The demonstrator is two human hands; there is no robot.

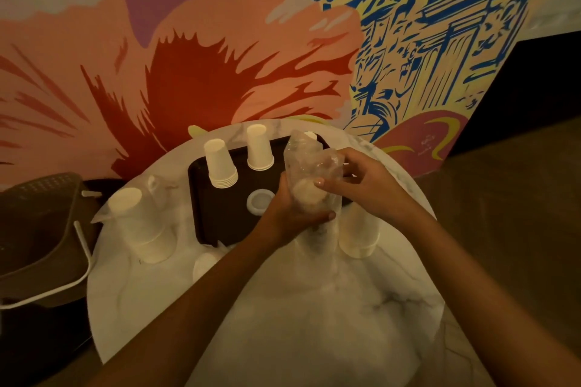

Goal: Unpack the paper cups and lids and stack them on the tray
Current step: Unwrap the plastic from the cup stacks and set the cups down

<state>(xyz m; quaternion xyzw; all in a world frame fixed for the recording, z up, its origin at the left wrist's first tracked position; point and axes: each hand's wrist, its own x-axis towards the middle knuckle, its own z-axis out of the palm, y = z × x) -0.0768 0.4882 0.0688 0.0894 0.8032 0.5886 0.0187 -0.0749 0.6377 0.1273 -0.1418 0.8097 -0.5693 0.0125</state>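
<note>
A dark tray lies on the round marble table. Two upside-down stacks of white paper cups stand on the tray, and a white lid lies flat near its middle. My left hand grips the lower part of a clear plastic bag holding white lids. My right hand pinches the same bag from the right side, thumb on the plastic. The bag stands upright over the tray's right part.
A wrapped stack of cups stands on the table left of the tray. Another cup stack stands under my right forearm. A dark chair with a white cord sits at the left. A painted wall rises behind the table.
</note>
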